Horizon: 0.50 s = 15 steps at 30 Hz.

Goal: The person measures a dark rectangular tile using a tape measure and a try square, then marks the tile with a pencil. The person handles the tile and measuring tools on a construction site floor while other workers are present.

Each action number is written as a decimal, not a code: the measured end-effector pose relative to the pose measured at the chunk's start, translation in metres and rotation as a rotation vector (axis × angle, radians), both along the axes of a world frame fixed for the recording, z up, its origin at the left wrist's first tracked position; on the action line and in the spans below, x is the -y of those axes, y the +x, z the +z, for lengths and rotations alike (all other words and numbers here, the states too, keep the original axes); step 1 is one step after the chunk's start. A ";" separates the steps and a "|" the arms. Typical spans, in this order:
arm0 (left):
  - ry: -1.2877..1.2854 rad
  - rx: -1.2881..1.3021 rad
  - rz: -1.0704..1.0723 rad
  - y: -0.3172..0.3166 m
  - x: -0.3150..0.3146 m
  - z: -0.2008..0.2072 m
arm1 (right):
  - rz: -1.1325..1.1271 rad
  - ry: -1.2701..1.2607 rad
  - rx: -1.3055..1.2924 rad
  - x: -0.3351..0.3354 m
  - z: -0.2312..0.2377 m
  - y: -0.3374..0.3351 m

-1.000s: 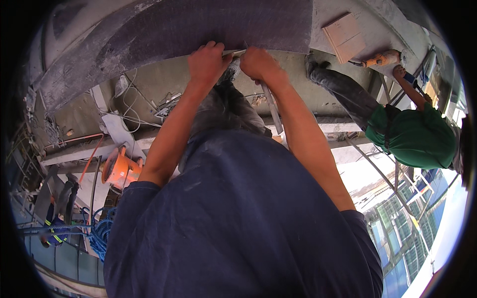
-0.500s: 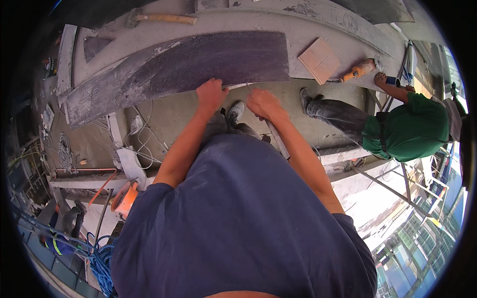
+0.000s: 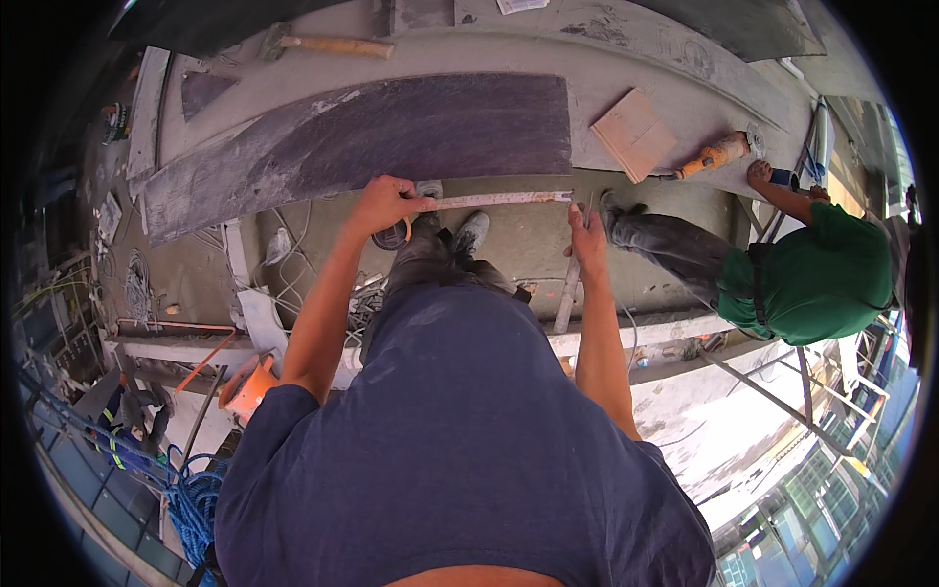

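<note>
Left hand [image 3: 386, 203] closed on a tape measure [image 3: 501, 199], pinning the strip near its case. Right hand [image 3: 588, 238] well apart, gripping the strip's far end along with a thin rod [image 3: 569, 284]. Tape stretched flat between both hands, just below the edge of a long dark slab [image 3: 391, 137]. Hammer [image 3: 323, 43] beyond the slab; a worker in green [image 3: 817, 279] crouching at right.
</note>
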<state>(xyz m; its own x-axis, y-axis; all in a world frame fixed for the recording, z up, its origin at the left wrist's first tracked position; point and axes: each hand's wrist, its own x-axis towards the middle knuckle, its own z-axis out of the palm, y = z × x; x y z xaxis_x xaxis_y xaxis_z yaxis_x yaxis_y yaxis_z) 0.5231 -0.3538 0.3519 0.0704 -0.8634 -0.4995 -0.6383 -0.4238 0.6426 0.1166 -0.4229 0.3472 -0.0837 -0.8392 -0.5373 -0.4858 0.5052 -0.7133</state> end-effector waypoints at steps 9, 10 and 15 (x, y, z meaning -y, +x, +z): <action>-0.001 0.046 -0.037 0.035 0.118 -0.015 | -0.082 -0.225 0.227 0.124 -0.015 0.044; -0.010 0.056 -0.041 0.039 0.136 -0.019 | -0.071 -0.235 0.205 0.143 -0.020 0.052; 0.037 0.194 -0.076 0.047 0.207 -0.048 | -0.037 -0.231 0.030 0.217 -0.048 0.078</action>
<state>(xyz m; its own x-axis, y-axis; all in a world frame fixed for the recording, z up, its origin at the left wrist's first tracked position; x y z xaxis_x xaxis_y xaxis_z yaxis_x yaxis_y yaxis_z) 0.5697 -0.5612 0.3038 0.1034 -0.8513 -0.5144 -0.7794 -0.3907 0.4899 0.1950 -0.6396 0.2996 -0.1036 -0.9368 -0.3341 -0.4472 0.3439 -0.8257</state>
